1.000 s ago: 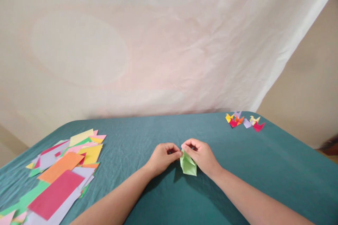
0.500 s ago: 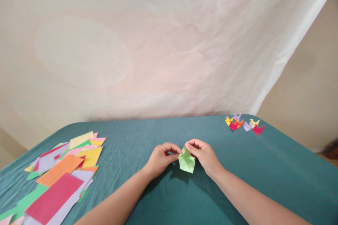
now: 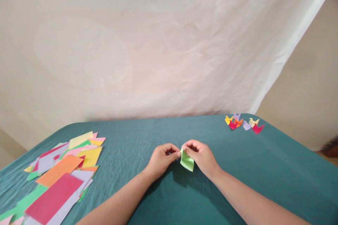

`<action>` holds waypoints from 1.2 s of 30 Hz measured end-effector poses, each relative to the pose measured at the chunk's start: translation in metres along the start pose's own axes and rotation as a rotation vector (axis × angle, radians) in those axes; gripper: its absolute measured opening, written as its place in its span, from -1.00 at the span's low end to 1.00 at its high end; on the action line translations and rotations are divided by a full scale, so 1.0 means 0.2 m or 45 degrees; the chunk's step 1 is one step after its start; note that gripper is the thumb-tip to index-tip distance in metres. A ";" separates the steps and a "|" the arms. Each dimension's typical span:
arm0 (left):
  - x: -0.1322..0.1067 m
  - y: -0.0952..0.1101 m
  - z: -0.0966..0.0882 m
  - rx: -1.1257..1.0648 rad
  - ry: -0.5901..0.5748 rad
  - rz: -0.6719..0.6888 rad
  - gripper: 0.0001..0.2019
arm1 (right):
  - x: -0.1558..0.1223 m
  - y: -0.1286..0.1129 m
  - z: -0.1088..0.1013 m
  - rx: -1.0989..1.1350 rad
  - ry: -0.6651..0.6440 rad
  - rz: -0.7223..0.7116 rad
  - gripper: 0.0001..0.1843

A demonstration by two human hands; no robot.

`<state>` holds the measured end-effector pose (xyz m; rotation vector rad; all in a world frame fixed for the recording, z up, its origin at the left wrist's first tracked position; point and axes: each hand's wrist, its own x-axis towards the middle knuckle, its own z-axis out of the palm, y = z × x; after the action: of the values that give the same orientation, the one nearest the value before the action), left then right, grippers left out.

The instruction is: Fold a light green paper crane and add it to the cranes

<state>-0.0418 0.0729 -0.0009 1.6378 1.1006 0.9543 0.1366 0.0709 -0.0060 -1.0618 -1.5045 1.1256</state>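
Observation:
A small piece of light green folded paper [image 3: 187, 161] hangs between my two hands, just above the teal cloth, and casts a shadow on it. My left hand [image 3: 164, 157] pinches its upper left edge between thumb and forefinger. From the other side, my right hand [image 3: 200, 154] grips the top of the paper, thumb in front and fingers curled behind. The lower part of the paper hangs free below the fingertips. My right fingers hide its upper right portion.
Loose coloured paper sheets [image 3: 62, 193] lie in an overlapping heap on the left of the teal-covered table [image 3: 148, 130]. Several small folded paper birds [image 3: 246, 125] stand at the far right corner. A pale cloth [image 3: 163, 49] hangs behind the table.
The green paper looks narrower and flatter, with its lower part less spread out. My right fingertips have shifted slightly left, closer to my left hand.

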 end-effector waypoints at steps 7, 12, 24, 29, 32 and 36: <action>0.00 0.01 0.01 -0.155 0.022 -0.003 -0.82 | 0.00 0.00 0.00 -0.026 -0.033 -0.019 -0.76; 0.00 0.01 0.01 -0.137 0.060 0.025 -0.84 | 0.00 0.00 0.00 -0.004 -0.052 -0.029 -0.74; 0.00 0.01 0.02 -0.175 -0.037 -0.080 -0.83 | -0.01 -0.03 0.01 0.013 -0.018 -0.034 -0.77; 0.01 0.00 0.00 -0.101 -0.004 -0.055 -0.84 | 0.00 -0.02 0.01 -0.006 -0.011 -0.040 -0.75; 0.00 0.01 0.00 0.079 0.068 0.013 -0.85 | 0.00 -0.01 0.00 0.016 -0.017 -0.049 -0.72; -0.01 0.04 -0.01 0.402 0.139 0.137 -0.86 | -0.01 -0.02 0.00 0.040 -0.039 -0.070 -0.70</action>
<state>-0.0421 0.0697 0.0059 1.9347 1.2995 0.9862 0.1366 0.0678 -0.0026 -0.9802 -1.5258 1.1285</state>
